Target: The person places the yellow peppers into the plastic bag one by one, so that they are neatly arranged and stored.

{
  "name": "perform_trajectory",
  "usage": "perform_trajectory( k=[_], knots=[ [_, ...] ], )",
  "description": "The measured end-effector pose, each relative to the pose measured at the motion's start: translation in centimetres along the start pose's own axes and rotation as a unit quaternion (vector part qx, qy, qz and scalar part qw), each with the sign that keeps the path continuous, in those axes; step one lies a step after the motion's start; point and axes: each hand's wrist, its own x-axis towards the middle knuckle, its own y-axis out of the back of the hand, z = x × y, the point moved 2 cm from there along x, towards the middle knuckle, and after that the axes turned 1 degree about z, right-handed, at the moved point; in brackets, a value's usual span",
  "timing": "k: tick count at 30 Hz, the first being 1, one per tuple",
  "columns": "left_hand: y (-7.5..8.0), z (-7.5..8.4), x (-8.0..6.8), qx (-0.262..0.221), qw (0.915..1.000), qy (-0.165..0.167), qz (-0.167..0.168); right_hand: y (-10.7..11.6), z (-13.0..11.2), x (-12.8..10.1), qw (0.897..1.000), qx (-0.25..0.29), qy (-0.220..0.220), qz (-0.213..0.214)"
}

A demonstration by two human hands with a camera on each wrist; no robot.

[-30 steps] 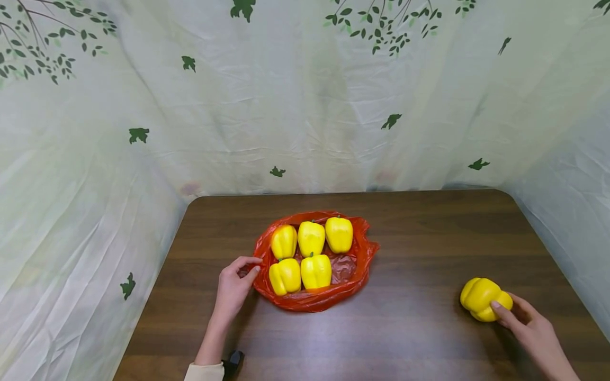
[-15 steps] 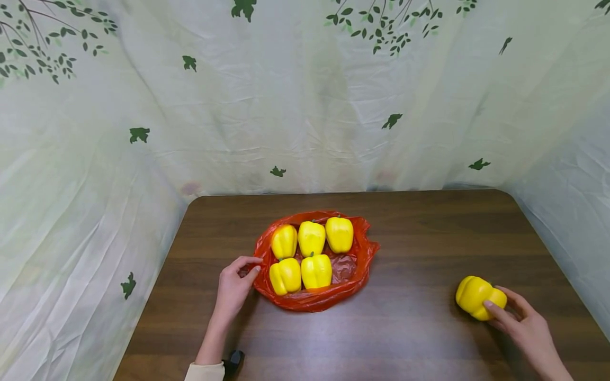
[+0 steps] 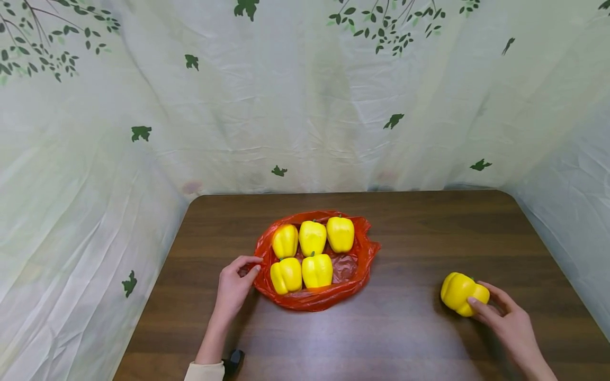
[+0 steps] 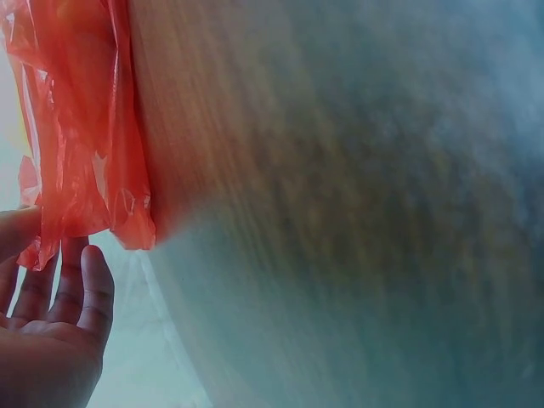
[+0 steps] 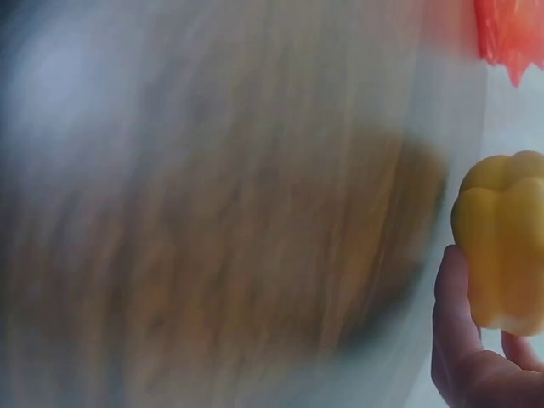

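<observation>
An orange-red plastic bag (image 3: 355, 280) lies open on the dark wooden table (image 3: 410, 238), with several yellow bell peppers (image 3: 312, 238) inside in two rows. My left hand (image 3: 233, 286) pinches the bag's left rim between thumb and fingers; in the left wrist view the bag (image 4: 76, 127) hangs by the hand (image 4: 51, 314). At the right, my right hand (image 3: 500, 315) grips a loose yellow pepper (image 3: 457, 292) lying on its side. The right wrist view shows that pepper (image 5: 501, 246) against the hand (image 5: 463, 340), with a corner of the bag (image 5: 510, 34) beyond.
Pale curtains with green leaf prints (image 3: 305, 106) close in the table at the back and both sides. A small black object (image 3: 233, 361) sits at the table's front edge by my left forearm.
My right hand has carried the loose yellow pepper leftward and slightly away from me, toward the bag. The left hand and the bag have stayed in place.
</observation>
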Motion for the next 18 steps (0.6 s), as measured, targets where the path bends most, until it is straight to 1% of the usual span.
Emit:
perform_trajectory(
  k=[4, 11, 15, 18],
  knots=[
    [0.0, 0.1, 0.0, -0.002, 1.0, 0.001, -0.001, -0.7, -0.4, -0.1, 1.0, -0.007, 0.0, 0.006],
    [0.0, 0.2, 0.0, 0.008, 1.0, -0.003, -0.003, -2.2, -1.3, -0.2, 0.999, 0.038, 0.02, -0.008],
    [0.1, 0.2, 0.0, 0.01, 0.9999, -0.009, -0.001, -3.1, -1.9, 0.0, 0.999, 0.022, 0.03, -0.015],
    [0.1, 0.2, 0.0, 0.009, 0.9999, -0.008, -0.001, -3.8, -2.3, 0.1, 0.998, 0.024, 0.041, -0.028]
  ],
)
